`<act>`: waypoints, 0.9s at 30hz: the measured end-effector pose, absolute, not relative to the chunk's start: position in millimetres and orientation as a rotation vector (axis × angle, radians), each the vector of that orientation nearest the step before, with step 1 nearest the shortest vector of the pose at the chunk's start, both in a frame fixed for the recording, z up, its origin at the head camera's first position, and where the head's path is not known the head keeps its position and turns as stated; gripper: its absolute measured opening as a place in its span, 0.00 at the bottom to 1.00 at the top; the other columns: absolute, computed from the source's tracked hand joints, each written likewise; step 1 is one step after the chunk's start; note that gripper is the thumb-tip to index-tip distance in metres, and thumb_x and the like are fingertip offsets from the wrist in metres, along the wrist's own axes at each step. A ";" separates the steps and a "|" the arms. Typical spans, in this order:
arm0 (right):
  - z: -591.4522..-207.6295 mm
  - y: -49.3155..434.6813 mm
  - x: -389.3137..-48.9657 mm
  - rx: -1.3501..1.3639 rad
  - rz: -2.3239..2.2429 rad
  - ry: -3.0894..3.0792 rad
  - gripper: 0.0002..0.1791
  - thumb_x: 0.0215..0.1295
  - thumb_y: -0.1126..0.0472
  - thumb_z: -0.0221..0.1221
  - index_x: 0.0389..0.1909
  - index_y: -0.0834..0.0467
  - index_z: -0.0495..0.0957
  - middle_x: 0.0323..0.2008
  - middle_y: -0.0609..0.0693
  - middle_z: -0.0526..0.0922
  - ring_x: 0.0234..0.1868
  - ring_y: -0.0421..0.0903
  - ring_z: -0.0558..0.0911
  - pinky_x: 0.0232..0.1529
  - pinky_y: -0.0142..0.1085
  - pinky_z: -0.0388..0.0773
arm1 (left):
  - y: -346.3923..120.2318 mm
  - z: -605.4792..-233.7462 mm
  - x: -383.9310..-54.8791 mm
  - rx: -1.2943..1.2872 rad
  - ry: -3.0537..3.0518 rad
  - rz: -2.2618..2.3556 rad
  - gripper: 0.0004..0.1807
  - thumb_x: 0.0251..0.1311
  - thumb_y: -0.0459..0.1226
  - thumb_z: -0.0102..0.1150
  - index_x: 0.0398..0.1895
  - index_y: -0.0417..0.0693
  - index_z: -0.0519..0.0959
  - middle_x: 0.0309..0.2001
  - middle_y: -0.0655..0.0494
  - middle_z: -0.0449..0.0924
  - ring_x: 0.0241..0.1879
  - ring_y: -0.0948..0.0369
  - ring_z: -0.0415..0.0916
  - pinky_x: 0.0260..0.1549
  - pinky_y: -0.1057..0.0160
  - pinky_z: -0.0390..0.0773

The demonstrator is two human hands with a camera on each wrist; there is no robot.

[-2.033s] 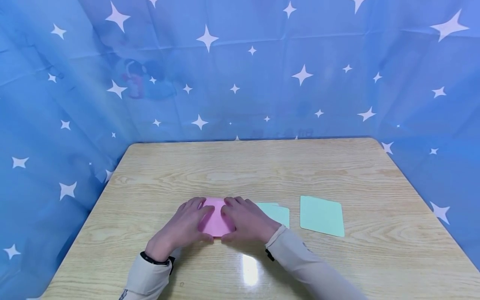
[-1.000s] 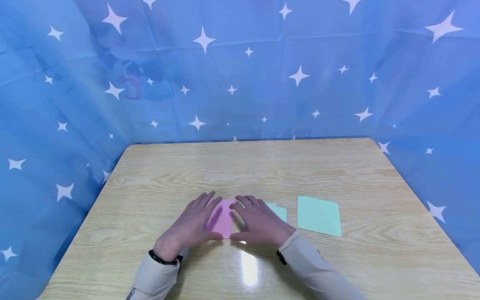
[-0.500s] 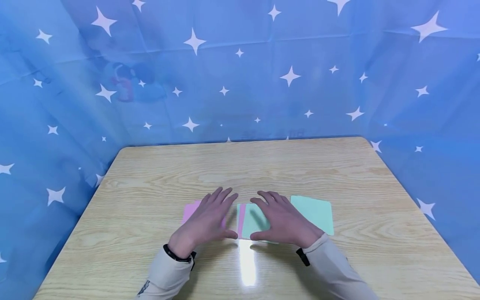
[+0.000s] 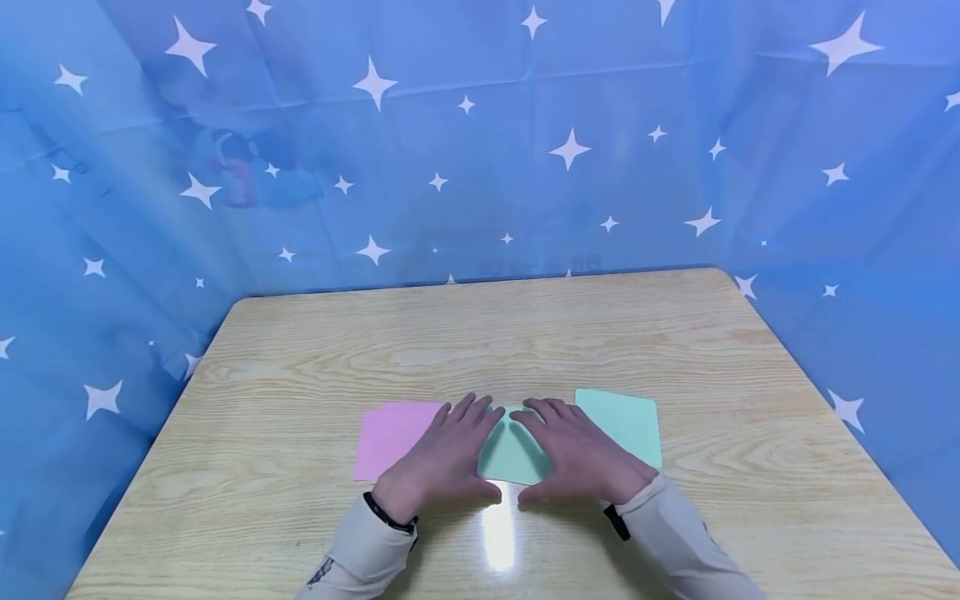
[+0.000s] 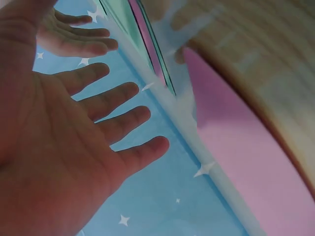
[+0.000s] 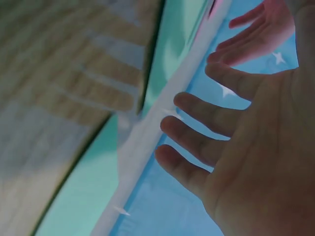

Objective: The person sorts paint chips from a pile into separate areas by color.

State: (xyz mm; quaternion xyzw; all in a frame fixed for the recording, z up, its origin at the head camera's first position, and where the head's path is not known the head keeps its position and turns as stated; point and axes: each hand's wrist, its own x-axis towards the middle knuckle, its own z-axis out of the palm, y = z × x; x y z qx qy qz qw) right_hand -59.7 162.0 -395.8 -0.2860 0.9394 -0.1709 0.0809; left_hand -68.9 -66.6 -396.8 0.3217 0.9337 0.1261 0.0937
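My left hand (image 4: 453,457) hovers with spread fingers between the pink square cards (image 4: 386,446) and the middle mint cards (image 4: 517,458). Facing it, my right hand (image 4: 577,457) is spread over the right side of the middle mint cards. Neither hand holds anything, and in both wrist views the fingers are apart from the cards. A pink strip (image 5: 147,42) shows between mint cards in the left wrist view. The pink cards overlap slightly, and the left hand covers their right part. Another mint card (image 4: 622,423) lies to the right, partly behind the right hand.
All the cards lie flat on a wood-grain table (image 4: 480,342). A blue cloth with white stars (image 4: 465,192) hangs behind the table and along its sides. Light glares off the tabletop just below the hands.
Both hands have shifted right, from round the pink card to above the middle mint cards. The pink cards at left are now largely uncovered. The camera view has turned slightly right.
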 end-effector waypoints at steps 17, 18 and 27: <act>-401.3 163.5 -63.7 -0.950 -0.549 2.786 0.46 0.48 0.47 0.75 0.69 0.57 0.70 0.66 0.53 0.72 0.66 0.56 0.71 0.65 0.52 0.72 | -58.5 -397.5 -65.9 0.968 2.762 0.322 0.53 0.51 0.55 0.75 0.78 0.48 0.61 0.71 0.52 0.68 0.71 0.53 0.65 0.66 0.47 0.71; -401.0 163.6 -64.2 -0.953 -0.551 2.779 0.46 0.49 0.48 0.75 0.69 0.57 0.70 0.67 0.54 0.72 0.66 0.56 0.71 0.64 0.51 0.72 | -58.4 -397.9 -66.0 0.970 2.765 0.321 0.53 0.52 0.55 0.75 0.78 0.48 0.61 0.71 0.52 0.68 0.71 0.53 0.66 0.66 0.48 0.71; -400.5 165.7 -66.1 -0.951 -0.580 2.767 0.45 0.48 0.47 0.75 0.68 0.56 0.71 0.65 0.50 0.74 0.65 0.50 0.70 0.57 0.45 0.78 | -59.7 -399.8 -67.3 0.950 2.766 0.330 0.54 0.51 0.56 0.75 0.78 0.48 0.61 0.73 0.48 0.65 0.73 0.51 0.62 0.68 0.46 0.70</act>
